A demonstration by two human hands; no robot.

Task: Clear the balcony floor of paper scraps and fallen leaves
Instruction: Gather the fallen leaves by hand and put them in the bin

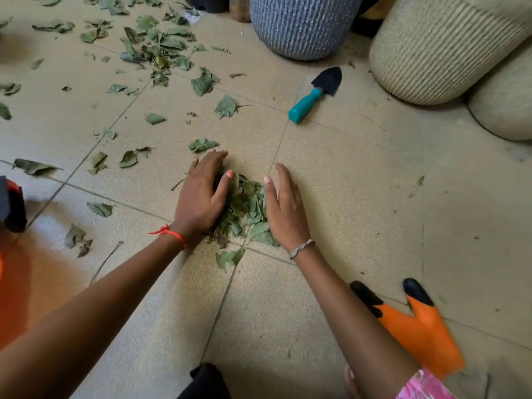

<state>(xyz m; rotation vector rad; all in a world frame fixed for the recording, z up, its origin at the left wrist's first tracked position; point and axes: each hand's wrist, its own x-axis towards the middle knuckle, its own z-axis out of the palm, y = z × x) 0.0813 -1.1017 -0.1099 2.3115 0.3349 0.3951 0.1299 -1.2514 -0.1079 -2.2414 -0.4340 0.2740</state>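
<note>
A small heap of green fallen leaves (246, 210) lies on the tiled balcony floor (359, 197) between my two hands. My left hand (201, 194) cups the heap's left side, fingers bent over it and thumb on the leaves. My right hand (285, 205) stands on edge against the heap's right side with straight fingers. Many more loose leaves (161, 46) are scattered across the floor to the upper left, and single ones (203, 144) lie just beyond my fingers. One pale paper scrap (192, 16) lies among the far leaves.
A teal-handled black trowel (315, 95) lies beyond the heap. A blue ribbed pot (302, 24) and cream ribbed pots (437, 47) stand at the back right. An orange and black glove (414, 323) lies by my right forearm. A dark and orange object (11, 208) sits at the left edge.
</note>
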